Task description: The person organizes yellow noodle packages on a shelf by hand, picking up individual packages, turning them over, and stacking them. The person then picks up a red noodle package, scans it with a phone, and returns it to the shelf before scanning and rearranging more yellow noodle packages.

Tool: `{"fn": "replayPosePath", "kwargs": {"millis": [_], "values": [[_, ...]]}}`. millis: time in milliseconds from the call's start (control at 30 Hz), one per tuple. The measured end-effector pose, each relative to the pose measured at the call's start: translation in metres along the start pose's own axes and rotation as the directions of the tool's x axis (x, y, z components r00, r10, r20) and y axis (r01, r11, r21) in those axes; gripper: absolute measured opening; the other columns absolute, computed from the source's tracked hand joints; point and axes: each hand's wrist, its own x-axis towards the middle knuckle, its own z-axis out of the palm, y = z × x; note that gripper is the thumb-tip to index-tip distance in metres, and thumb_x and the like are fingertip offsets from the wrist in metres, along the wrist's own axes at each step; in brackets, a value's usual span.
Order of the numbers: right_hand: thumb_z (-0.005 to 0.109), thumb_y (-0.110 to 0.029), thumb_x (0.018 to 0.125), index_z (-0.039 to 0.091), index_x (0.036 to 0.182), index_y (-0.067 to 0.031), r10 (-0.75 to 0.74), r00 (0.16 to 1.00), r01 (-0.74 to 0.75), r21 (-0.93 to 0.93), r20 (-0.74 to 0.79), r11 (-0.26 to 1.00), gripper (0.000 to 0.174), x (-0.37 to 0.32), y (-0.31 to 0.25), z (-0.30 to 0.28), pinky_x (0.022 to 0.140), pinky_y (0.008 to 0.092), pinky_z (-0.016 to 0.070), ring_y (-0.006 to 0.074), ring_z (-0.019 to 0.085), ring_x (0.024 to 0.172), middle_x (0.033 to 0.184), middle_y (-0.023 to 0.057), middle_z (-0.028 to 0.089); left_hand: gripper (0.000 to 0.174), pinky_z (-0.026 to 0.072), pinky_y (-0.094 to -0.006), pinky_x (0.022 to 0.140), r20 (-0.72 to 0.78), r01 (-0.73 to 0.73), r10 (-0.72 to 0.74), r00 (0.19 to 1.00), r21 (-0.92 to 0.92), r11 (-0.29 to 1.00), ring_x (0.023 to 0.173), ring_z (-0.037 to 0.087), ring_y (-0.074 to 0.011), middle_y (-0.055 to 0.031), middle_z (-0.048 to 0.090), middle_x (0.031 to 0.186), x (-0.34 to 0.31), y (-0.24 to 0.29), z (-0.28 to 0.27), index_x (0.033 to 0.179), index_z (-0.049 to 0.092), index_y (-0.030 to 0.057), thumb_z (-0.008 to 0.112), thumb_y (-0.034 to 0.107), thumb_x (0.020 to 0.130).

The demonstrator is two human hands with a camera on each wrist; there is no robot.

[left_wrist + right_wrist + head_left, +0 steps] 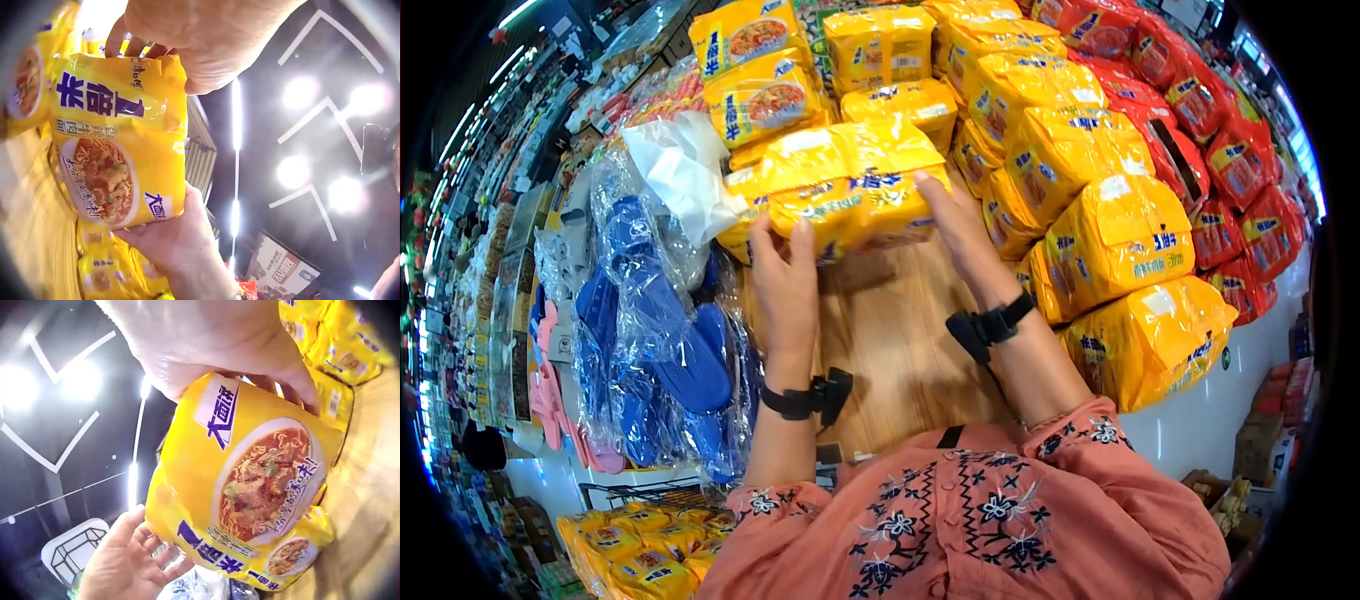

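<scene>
A yellow noodle pack (880, 200) is held between both hands above the wooden table. My left hand (788, 285) grips its left side; in the left wrist view the fingers of this hand (212, 44) bend behind the pack (119, 156). At the other end, my right hand (962, 235) grips the pack, and the right wrist view has that hand's fingers (300, 384) curled over its far edge. The pack's front (269, 481) shows a noodle bowl picture. Another yellow pack (294, 556) lies against it; whether it is held I cannot tell.
Yellow packs (1120, 240) are stacked on the right, with red packs (1240, 160) beyond. More yellow packs (760, 100) stand behind. Blue slippers (690, 360) in clear plastic and a white bag (680, 170) are on the left. The wooden tabletop (900, 350) lies before me.
</scene>
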Motion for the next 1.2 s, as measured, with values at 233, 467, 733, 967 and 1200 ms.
{"fn": "replayPosePath", "kwargs": {"millis": [233,467,733,967,1200], "values": [[0.055,-0.035,0.102,0.064,0.117,0.0026,0.055,0.998,-0.059,-0.125,-0.036,0.99,0.042,-0.073,0.023,-0.057,0.086,0.0268,0.0482,0.0117,0.062,0.096,0.107,0.0037,0.069,0.039,0.0485,-0.0278,0.086,0.198,0.188,-0.171,0.965,-0.068,0.98,0.094,0.058,-0.0135,-0.0079,0.062,0.112,-0.081,-0.023,0.018,0.132,0.049,-0.0002,0.061,0.021,0.101],[0.054,-0.038,0.102,0.064,0.122,0.0012,0.168,0.986,-0.169,-0.177,-0.02,0.97,0.045,-0.12,0.014,-0.067,0.087,0.0279,0.049,0.0121,0.064,0.097,0.109,0.0052,0.07,0.038,0.0491,-0.0271,0.084,0.275,0.293,-0.271,0.923,-0.042,0.955,0.093,0.059,-0.012,-0.0071,0.064,0.109,-0.098,-0.015,0.006,0.129,0.052,-0.0007,0.063,0.021,0.1],[0.053,-0.04,0.104,0.065,0.123,0.0029,0.321,0.947,-0.312,-0.184,0.024,0.932,0.048,-0.121,-0.001,-0.061,0.09,0.0266,0.049,0.0123,0.064,0.1,0.113,0.0059,0.07,0.034,0.0471,-0.0246,0.076,0.252,0.299,-0.307,0.918,0.073,0.952,0.084,0.056,-0.0092,-0.0044,0.064,0.096,-0.083,-0.034,-0.002,0.116,0.06,-0.0011,0.063,0.029,0.1],[0.053,-0.038,0.104,0.066,0.117,0.0043,0.222,0.973,-0.205,-0.22,0.059,0.954,0.046,-0.092,0.049,-0.082,0.084,0.0255,0.0508,0.0101,0.063,0.094,0.107,0.0037,0.07,0.042,0.0473,-0.0292,0.071,0.228,0.307,-0.324,0.918,0.108,0.946,0.077,0.055,-0.0132,-0.0054,0.062,0.086,-0.063,-0.096,0.0,0.107,0.063,0.0004,0.068,0.04,0.094],[0.056,-0.03,0.1,0.066,0.113,0.0038,0.206,0.978,-0.207,-0.354,-0.041,0.912,0.038,-0.077,0.064,-0.087,0.08,0.0291,0.0495,0.0123,0.062,0.088,0.099,0.0063,0.07,0.041,0.0523,-0.0292,0.073,0.21,0.446,-0.476,0.854,0.175,0.878,0.081,0.066,-0.0156,-0.0111,0.069,0.093,-0.051,-0.076,0.021,0.116,0.062,-0.0025,0.063,0.034,0.097]]}}
